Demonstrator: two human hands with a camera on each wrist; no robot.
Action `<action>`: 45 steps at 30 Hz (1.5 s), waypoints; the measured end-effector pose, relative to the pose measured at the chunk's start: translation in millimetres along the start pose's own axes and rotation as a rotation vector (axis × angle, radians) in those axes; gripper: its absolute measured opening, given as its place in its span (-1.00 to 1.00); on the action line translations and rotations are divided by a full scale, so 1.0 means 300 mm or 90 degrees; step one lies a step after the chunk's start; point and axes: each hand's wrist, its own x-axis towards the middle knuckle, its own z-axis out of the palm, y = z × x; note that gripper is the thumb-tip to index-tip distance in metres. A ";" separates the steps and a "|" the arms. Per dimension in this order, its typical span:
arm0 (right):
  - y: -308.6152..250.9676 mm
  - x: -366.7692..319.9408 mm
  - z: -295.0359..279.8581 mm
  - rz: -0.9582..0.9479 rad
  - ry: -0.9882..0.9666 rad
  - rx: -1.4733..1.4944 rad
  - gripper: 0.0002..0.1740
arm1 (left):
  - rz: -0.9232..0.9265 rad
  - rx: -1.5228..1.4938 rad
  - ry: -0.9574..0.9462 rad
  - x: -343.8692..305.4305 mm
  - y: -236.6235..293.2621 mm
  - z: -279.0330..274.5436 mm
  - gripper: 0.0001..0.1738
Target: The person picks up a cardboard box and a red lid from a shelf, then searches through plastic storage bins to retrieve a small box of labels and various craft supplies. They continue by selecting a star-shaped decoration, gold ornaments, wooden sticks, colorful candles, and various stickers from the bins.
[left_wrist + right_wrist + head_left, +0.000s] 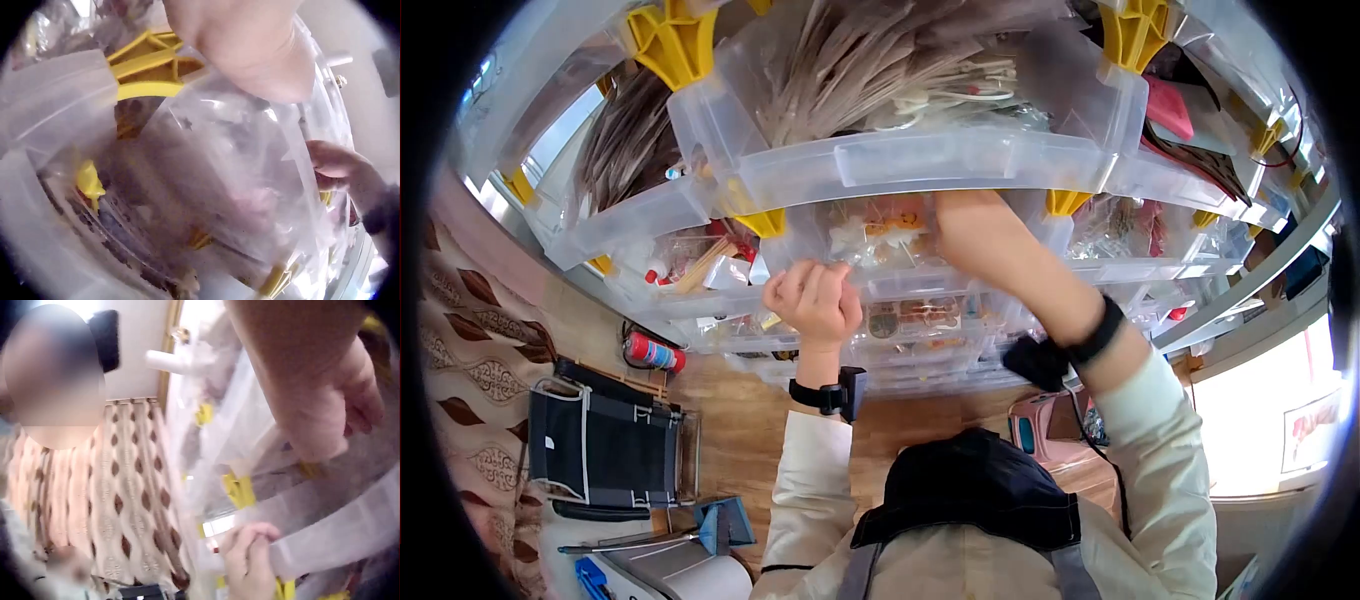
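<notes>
My left hand (815,300) is in front of the second row of clear plastic bins, its fingers curled at the front rim of a bin (1020,268). In the right wrist view, the fingers of that left hand (250,556) bend over a translucent edge. Below it in the left wrist view is clear, creased plastic (219,156). My right hand (975,230) reaches into the same row, beneath an upper bin (960,160); its fingers are hidden from above. The right wrist view shows this hand (331,419) with fingers bent downward; I cannot tell what they touch. A bag with white and orange contents (880,230) lies between the hands.
Yellow connectors (672,45) join the stacked bins. Bundles of clear plastic packets (860,75) fill the upper bin, close over my right forearm. A folding chair (615,440), a red fire extinguisher (652,352) and a pink box (1050,425) stand on the wooden floor.
</notes>
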 end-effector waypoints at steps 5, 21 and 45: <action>0.166 0.173 0.123 0.060 -0.075 -0.105 -0.73 | 0.011 -0.021 0.029 -0.011 -0.006 0.000 -0.87; 0.085 0.135 0.092 0.327 -0.239 0.707 -0.78 | 0.011 -0.039 0.015 -0.020 -0.008 0.001 -0.89; 0.414 -0.498 -0.326 0.520 0.018 0.117 -0.63 | -0.105 0.001 -0.079 -0.026 0.033 -0.030 -0.84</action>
